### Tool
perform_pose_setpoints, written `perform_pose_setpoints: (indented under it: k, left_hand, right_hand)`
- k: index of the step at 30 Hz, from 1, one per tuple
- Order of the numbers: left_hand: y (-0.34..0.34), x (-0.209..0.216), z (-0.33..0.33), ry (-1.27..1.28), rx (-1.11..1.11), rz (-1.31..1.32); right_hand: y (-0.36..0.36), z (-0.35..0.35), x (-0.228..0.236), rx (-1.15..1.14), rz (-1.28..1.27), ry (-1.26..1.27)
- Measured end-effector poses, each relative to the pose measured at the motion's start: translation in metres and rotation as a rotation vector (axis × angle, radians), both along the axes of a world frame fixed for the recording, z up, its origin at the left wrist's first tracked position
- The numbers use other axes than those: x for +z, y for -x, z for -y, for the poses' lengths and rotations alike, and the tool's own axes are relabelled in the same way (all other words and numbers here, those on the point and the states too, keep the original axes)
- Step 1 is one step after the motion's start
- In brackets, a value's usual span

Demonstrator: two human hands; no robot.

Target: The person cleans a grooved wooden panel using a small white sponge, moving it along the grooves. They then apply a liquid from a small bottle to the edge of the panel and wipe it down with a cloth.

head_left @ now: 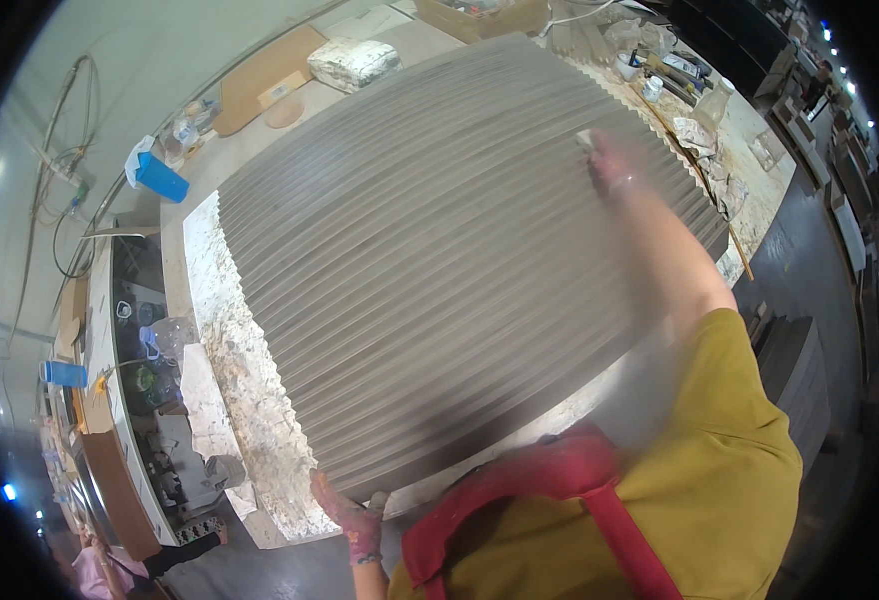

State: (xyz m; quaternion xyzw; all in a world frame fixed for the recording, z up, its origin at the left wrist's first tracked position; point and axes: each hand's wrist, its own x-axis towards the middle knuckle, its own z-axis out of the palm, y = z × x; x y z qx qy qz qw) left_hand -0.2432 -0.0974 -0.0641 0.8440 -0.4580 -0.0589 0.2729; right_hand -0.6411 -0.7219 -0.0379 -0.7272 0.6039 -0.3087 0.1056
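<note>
Fingers of the right hand point(615, 172), blurred, pinch a small whitish pad point(586, 139) over the far right part of a ridged grey-brown panel point(460, 260). The left hand point(353, 517) is at the panel's near left corner, thumb spread from the other fingers. The panel lies across a stained, light-coloured surface point(768, 190). Beyond its far edge is a white, speckled block point(355, 64); past its left edge stands a tilted blue container point(163, 181); a small white jar point(653, 88) is at far right.
</note>
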Motion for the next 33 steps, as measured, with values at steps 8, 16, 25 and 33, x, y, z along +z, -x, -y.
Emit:
perform_pose_setpoints:
  k: [8,16,25,33]
  left_hand:
    - [0.000,-0.006,-0.010,0.060,0.004,0.110]
    - [0.009,0.024,0.011,-0.033,0.031,0.025]
    - [0.002,0.015,-0.002,-0.063,0.020,0.098]
    - [0.001,0.008,0.002,0.015,-0.017,0.243]
  right_hand:
    - [-0.261,-0.300,0.062,0.980,-0.090,0.146]
    - [-0.273,-0.224,0.008,0.894,-0.184,0.410]
    - [-0.351,-0.314,0.037,1.090,0.010,0.160]
    - [-0.252,-0.156,0.047,0.462,-0.248,0.048]
